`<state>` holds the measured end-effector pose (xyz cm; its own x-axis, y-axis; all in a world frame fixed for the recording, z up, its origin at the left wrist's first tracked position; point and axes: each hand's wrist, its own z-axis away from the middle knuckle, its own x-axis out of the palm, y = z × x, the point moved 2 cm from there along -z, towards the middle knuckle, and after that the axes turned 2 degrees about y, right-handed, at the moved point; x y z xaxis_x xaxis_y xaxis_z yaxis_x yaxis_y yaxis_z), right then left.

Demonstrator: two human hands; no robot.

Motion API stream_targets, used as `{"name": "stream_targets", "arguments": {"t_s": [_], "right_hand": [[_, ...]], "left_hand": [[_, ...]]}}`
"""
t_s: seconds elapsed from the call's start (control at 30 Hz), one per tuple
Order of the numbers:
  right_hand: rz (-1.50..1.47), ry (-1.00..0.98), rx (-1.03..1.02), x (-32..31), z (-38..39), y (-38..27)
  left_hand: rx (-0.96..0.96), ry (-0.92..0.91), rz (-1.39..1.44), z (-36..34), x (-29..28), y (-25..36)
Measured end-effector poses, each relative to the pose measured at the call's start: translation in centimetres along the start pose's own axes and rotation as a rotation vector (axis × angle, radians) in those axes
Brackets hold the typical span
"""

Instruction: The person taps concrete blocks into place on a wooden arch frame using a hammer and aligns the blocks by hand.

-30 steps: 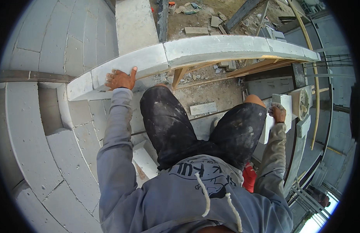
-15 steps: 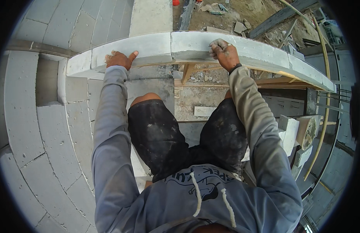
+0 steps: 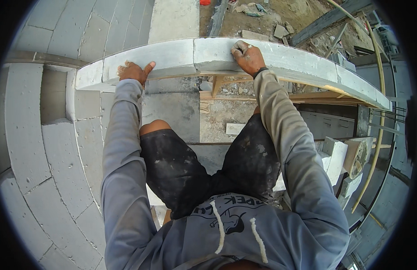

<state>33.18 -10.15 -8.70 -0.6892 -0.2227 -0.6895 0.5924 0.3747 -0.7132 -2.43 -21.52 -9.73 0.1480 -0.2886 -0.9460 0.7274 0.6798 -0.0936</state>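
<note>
Both hands rest on the top course of pale grey blocks that runs across in front of the person. The left hand lies flat and open on one block, fingers spread, near the course's left end. The right hand lies palm down just past the joint between two blocks, its fingers curled over the far edge; whether it actually grips the edge cannot be told.

No package or sign shows near either hand. The only lettering is a dark print on the chest of the grey hooded top, below both arms, upside down and partly folded away. To the right of the right arm, lower down, loose white blocks are stacked, one with a brownish face. Beyond the right hand a timber frame sits under the course, largely hidden by it.

The ground rubble past the hands is small and hard to make out, and the feet are hidden by the dark shorts.

Against half a second ago, both hands sit on the course much as before; a second ago the right hand was down by the loose blocks.
</note>
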Motion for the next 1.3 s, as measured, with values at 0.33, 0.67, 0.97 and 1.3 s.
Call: {"name": "stream_targets", "arguments": {"t_s": [0.33,0.67,0.97,1.3], "right_hand": [[0.110,-0.065,-0.105,0.7,-0.4,0.9],[0.215,-0.080,-0.070,0.7,-0.8,1.4],[0.259,-0.012,-0.049,1.1,-0.7,1.5],[0.209,-0.055,-0.067,0.8,-0.6,1.3]], "left_hand": [[0.008,-0.025,-0.026,-0.6,0.0,-0.1],[0.052,0.027,-0.030,-0.8,0.2,-0.3],[0.059,-0.028,0.000,-1.0,-0.2,-0.4],[0.068,-0.033,0.038,-1.1,-0.3,-0.7]]}}
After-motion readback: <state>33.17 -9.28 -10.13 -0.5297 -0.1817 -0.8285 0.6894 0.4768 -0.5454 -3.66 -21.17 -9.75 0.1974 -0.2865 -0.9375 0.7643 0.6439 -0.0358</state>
